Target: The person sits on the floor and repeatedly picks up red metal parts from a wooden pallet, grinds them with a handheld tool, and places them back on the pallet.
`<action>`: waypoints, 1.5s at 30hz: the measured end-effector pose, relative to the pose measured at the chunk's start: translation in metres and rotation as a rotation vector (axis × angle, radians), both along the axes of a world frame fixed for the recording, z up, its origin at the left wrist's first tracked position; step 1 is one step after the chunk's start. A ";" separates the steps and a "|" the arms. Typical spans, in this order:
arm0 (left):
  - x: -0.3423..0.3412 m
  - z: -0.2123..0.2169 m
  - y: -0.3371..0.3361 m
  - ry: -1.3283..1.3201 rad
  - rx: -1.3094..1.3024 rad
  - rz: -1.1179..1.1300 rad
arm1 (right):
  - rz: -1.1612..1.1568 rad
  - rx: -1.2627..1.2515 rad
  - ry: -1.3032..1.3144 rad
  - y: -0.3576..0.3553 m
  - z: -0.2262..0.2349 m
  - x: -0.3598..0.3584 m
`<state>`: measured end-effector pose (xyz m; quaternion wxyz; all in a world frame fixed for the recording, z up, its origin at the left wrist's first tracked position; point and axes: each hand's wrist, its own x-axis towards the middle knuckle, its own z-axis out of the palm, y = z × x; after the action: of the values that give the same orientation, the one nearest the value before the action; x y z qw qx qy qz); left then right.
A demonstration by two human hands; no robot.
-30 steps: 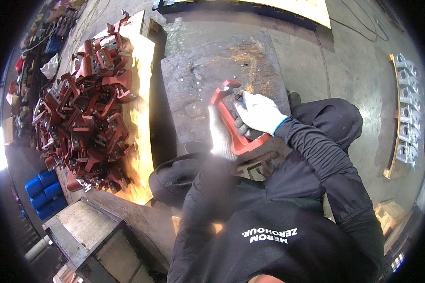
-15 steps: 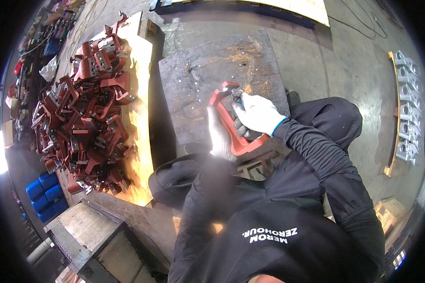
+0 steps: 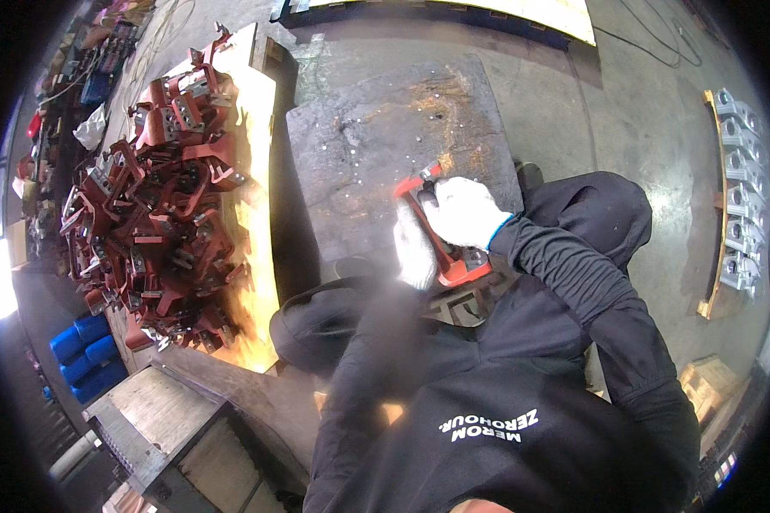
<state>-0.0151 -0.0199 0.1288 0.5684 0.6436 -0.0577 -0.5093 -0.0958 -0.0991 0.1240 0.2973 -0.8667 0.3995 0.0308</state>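
Note:
A red C-shaped metal bracket (image 3: 462, 274) is held over the worktable's near edge, with bare metal showing at its ends. My left hand (image 3: 414, 250), in a white glove, grips the bracket along its left side. My right hand (image 3: 469, 211), also gloved, is closed against the bracket's upper part. A small dark object shows at its fingers, too hidden to name. The right hand covers much of the bracket's middle. Beneath them is a dark, scuffed worktable (image 3: 342, 162) with small bits scattered on it.
On the left, a wooden pallet (image 3: 261, 256) carries a heap of similar red brackets (image 3: 158, 205). Silvery metal parts (image 3: 736, 192) stand in a row at the far right. Blue containers (image 3: 85, 355) and a metal-framed box (image 3: 158, 419) are at the lower left.
The bracket has turned in my left hand, so its inner side faces differently and its upper end sits farther right. My right hand has shifted slightly with it.

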 end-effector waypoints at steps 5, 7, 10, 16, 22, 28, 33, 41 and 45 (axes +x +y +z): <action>0.006 -0.038 0.007 -0.006 -0.121 -0.018 | -0.037 -0.046 -0.058 0.003 0.011 0.005; 0.006 -0.033 0.007 0.008 -0.085 -0.006 | -0.034 -0.067 -0.090 0.003 0.013 0.004; 0.003 -0.034 0.010 -0.100 -0.238 0.020 | -0.023 -0.053 -0.139 0.003 0.023 0.004; 0.007 0.005 0.012 -0.227 -0.223 -0.033 | -0.016 -0.010 -0.314 0.005 0.039 -0.003; 0.026 -0.015 0.015 -0.531 -0.100 -0.031 | -0.112 0.198 -0.629 -0.005 0.072 -0.011; 0.025 0.057 0.018 -0.295 -0.242 -0.042 | -0.179 0.219 -0.695 -0.024 0.072 -0.019; 0.033 0.070 0.040 0.267 -0.260 0.109 | -0.071 0.086 -0.750 -0.023 0.066 -0.008; 0.028 0.057 0.056 0.050 -0.306 0.268 | -0.069 0.688 -0.769 -0.022 0.053 0.011; 0.009 0.117 0.103 -0.289 -0.609 0.162 | -0.495 0.580 -0.529 -0.066 -0.024 -0.015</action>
<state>-0.0060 0.0834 0.2459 0.7589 0.5126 -0.2355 -0.3254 -0.1109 -0.1653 0.1002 0.6176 -0.6042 0.4797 -0.1529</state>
